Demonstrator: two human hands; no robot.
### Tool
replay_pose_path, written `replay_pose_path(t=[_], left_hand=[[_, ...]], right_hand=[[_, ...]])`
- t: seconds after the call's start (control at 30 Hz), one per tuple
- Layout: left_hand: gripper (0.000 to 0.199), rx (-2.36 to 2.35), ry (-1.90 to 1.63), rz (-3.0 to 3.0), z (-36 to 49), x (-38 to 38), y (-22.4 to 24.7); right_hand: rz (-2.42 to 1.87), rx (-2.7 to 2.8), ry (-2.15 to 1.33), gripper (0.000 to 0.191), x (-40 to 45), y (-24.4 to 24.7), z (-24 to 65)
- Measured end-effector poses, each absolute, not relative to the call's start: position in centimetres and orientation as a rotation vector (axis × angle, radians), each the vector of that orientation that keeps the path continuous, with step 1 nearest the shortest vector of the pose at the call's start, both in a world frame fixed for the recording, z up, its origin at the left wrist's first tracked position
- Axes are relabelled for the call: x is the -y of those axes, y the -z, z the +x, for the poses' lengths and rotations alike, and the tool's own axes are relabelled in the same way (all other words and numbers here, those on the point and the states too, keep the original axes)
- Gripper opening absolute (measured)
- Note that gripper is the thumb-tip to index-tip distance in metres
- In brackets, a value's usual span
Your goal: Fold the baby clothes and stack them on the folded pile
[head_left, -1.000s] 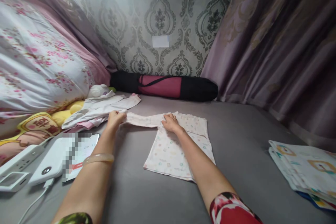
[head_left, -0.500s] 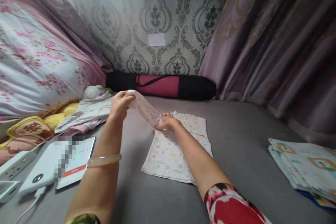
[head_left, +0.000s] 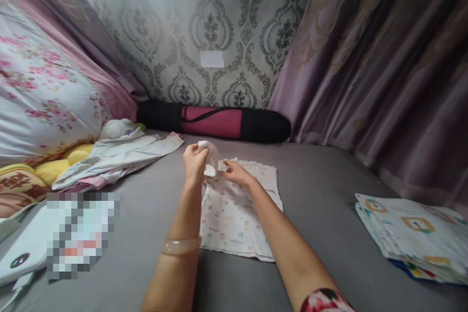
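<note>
Left hand (head_left: 193, 158) is pinching a raised sleeve (head_left: 212, 155), seemingly needing controlled lowering, while right hand (head_left: 239, 174), fingers parted, is steadying the shirt (head_left: 234, 219).

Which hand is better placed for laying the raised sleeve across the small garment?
Probably the left hand: it already holds the sleeve up, while the right hand is at the upper part of the garment.
</note>
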State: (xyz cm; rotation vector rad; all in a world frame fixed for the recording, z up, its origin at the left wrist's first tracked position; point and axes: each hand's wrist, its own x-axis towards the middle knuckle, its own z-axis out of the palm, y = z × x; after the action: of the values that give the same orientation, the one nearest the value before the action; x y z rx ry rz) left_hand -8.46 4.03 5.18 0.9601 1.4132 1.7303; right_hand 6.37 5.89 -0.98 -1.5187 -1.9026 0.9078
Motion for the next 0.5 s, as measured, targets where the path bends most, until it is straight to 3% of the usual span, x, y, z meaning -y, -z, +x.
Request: replay_pose_path(t=[0.07,0.13,0.3,0.4,0.5], left_hand=[[0.043,-1.442,-1.731,0.967,-7.8,-4.1,-4.8],[0.043,-1.42,-1.733,1.002,-6.7,-4.0,-4.8],[0.05,-1.058,-1.39,1.372,-4.3,-3.3,-5.0],[0.048,-1.139,-1.328,1.416,-5.3,-3.5,-4.4],[0.047,-1.323,-1.347,1.31,-7.7,-4.3,-3.2]], right_hand=[[-1.462,1.511,-1.154,0.026,-5.0,1.2,7.6],[-1.37,1.128,-1.409,0.019,-4.1,1.2,8.8],[-1.145,0.653,-1.714,0.055,-3.1,0.8,11.1],[-1.233,0.651,-1.689,0.074,-3.3,0.9,12.1],[-1.295,0.618,-1.682,0.079,-3.3,1.0,12.4]])
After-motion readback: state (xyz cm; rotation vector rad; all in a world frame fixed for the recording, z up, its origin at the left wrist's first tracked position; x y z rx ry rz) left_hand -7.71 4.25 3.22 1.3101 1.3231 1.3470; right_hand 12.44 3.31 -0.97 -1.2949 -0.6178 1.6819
